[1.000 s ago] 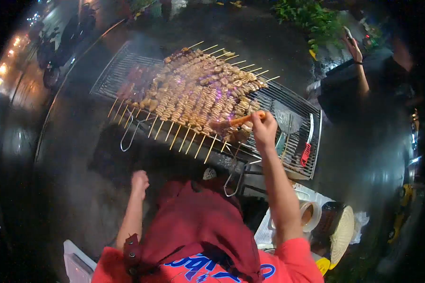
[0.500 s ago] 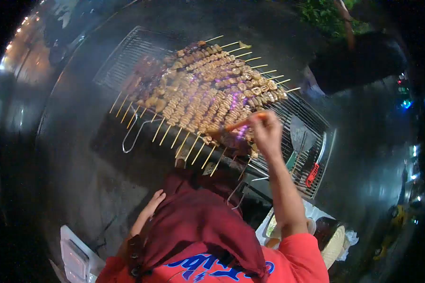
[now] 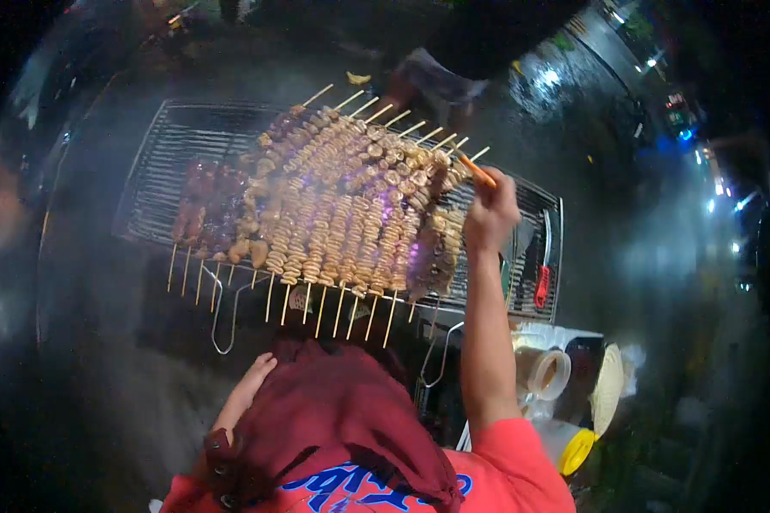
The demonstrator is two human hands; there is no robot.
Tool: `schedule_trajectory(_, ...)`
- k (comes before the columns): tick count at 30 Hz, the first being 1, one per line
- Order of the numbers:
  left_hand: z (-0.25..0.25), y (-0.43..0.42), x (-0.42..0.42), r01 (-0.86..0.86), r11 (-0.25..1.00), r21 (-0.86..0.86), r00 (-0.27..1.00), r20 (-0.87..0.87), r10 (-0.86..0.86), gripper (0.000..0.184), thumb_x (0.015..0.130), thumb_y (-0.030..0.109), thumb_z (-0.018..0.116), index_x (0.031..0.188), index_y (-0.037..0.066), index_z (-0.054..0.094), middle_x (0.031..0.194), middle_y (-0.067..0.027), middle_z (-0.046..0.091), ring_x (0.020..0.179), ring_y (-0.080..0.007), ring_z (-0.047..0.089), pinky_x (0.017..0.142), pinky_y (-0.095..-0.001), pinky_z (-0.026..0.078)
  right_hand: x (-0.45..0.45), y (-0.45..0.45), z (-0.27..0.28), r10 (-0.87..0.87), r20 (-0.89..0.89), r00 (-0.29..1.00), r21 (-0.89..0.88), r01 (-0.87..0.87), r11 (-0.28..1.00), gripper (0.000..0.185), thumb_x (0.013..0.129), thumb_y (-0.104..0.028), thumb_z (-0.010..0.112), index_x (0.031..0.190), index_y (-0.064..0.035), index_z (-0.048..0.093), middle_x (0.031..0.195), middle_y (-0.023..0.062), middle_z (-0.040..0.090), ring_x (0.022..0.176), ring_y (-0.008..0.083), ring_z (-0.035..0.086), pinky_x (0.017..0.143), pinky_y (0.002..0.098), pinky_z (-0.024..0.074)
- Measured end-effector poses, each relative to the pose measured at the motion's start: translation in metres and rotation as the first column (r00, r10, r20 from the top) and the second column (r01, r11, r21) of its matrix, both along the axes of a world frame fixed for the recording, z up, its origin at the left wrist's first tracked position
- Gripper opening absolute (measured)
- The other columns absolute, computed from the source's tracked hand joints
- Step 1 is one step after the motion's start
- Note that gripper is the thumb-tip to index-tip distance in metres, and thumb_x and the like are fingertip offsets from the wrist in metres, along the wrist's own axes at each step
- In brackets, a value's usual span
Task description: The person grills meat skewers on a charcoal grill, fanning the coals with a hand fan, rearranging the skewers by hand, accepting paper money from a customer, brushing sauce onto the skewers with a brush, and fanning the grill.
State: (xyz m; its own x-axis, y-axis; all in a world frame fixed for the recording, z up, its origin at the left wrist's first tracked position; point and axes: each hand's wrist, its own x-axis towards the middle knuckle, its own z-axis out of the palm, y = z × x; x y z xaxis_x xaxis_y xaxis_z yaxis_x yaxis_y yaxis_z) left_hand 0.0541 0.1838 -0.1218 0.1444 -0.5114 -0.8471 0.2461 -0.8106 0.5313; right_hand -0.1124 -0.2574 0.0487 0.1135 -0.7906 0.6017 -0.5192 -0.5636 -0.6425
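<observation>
Near half past seven, the left hand (image 3: 255,374) has its fingers loosely extended beside the maroon apron (image 3: 334,385); the skewers (image 3: 342,205) cover the grill's (image 3: 158,162) middle. The right hand's (image 3: 492,214) fingers grip an orange-handled tool (image 3: 479,171), shifted from the skewers' five-o'clock edge to two o'clock; toward four, a translucent tub (image 3: 526,369) holds brownish contents.

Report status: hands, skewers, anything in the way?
Right hand gripping orange-handled tool. Left hand open beside burgundy apron. Skewers side by side on grill. Red-handled utensil on grill's right end, clear of skewers.

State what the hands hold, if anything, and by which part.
Right hand: an orange-handled tool, by its handle. Left hand: nothing visible.
</observation>
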Motion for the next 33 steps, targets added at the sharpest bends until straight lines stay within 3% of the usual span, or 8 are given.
schedule_trajectory(2,-0.005,-0.003,0.012,0.068,0.998,-0.009,0.997,-0.020,-0.069,0.063,0.090,0.039,0.049,0.135,-0.001,0.032,0.136,-0.0143,0.038,0.125,-0.0235,0.036,0.103,-0.0318,0.029,0.004,-0.007,-0.027,0.097,-0.291,0.952,0.007,-0.100,0.995,0.012,0.078,0.001,0.061,0.089,-0.0067,0.061,0.079,0.0096,0.065,0.072,0.0204,0.064,0.065,0.0314,0.0491)
schedule_trajectory(6,-0.039,0.012,0.039,0.110,0.993,-0.050,0.994,0.007,-0.109,0.063,0.090,0.039,0.049,0.135,-0.002,0.032,0.136,-0.0137,0.039,0.125,-0.0226,0.037,0.103,-0.0312,0.028,0.014,-0.013,-0.006,0.062,0.147,0.987,0.031,-0.067,0.997,0.023,0.068,0.008,0.061,0.088,-0.0042,0.060,0.084,0.0100,0.066,0.079,0.0215,0.066,0.070,0.0319,0.0496)
schedule_trajectory(9,-0.060,0.016,0.054,0.187,0.982,0.024,0.981,0.045,-0.188,0.065,0.089,0.041,0.049,0.135,-0.002,0.032,0.136,-0.0130,0.039,0.127,-0.0232,0.035,0.104,-0.0309,0.027,0.028,-0.004,-0.021,0.002,-0.395,0.918,0.038,0.014,0.999,0.021,0.071,0.003,0.064,0.089,-0.0052,0.060,0.084,0.0102,0.066,0.077,0.0234,0.066,0.068,0.0321,0.0487)
schedule_trajectory(12,-0.039,0.013,0.061,0.133,0.991,0.030,0.990,0.033,-0.134,0.067,0.089,0.044,0.050,0.135,-0.001,0.033,0.136,-0.0122,0.040,0.129,-0.0237,0.033,0.105,-0.0313,0.026,0.055,0.006,0.009,-0.019,0.115,0.993,-0.004,0.020,1.000,0.012,0.079,-0.003,0.064,0.090,-0.0060,0.062,0.074,0.0095,0.063,0.066,0.0164,0.060,0.060,0.0281,0.0454)
schedule_trajectory(16,0.004,0.014,0.073,0.125,0.984,-0.125,0.991,0.068,-0.118,0.071,0.087,0.049,0.050,0.134,-0.001,0.034,0.136,-0.0132,0.040,0.129,-0.0244,0.033,0.105,-0.0318,0.026,0.073,0.035,-0.017,0.139,-0.395,0.908,0.044,-0.133,0.990,0.012,0.080,-0.001,0.063,0.091,-0.0047,0.062,0.078,0.0091,0.063,0.069,0.0170,0.061,0.062,0.0283,0.0465)
schedule_trajectory(18,-0.032,0.020,0.074,0.111,0.991,-0.082,0.993,0.041,-0.108,0.071,0.087,0.050,0.051,0.133,-0.002,0.036,0.136,-0.0139,0.041,0.128,-0.0248,0.035,0.104,-0.0318,0.027,0.080,0.045,0.003,0.169,0.052,0.984,0.133,-0.174,0.976,0.013,0.079,0.000,0.063,0.091,-0.0049,0.062,0.083,0.0119,0.064,0.074,0.0177,0.064,0.064,0.0293,0.0489)
schedule_trajectory(22,-0.079,0.029,0.079,0.216,0.970,-0.115,0.971,0.127,-0.201,0.068,0.086,0.049,0.054,0.129,-0.003,0.039,0.128,-0.0145,0.047,0.121,-0.0245,0.042,0.100,-0.0316,0.032,0.100,0.034,-0.013,0.111,-0.431,0.896,0.022,-0.112,0.993,0.009,0.079,0.000,0.061,0.087,-0.0046,0.061,0.073,0.0096,0.064,0.070,0.0191,0.064,0.060,0.0292,0.0478)
schedule_trajectory(33,-0.114,0.034,0.074,0.086,0.946,-0.314,0.996,0.001,-0.091,0.055,0.087,0.043,0.055,0.118,-0.002,0.048,0.101,-0.0080,0.053,0.096,-0.0189,0.050,0.087,-0.0304,0.039,0.136,0.042,-0.003,0.080,-0.042,0.996,0.015,-0.079,0.997,0.007,0.078,-0.004,0.066,0.084,-0.0057,0.061,0.074,0.0110,0.064,0.064,0.0212,0.063,0.058,0.0325,0.0469)
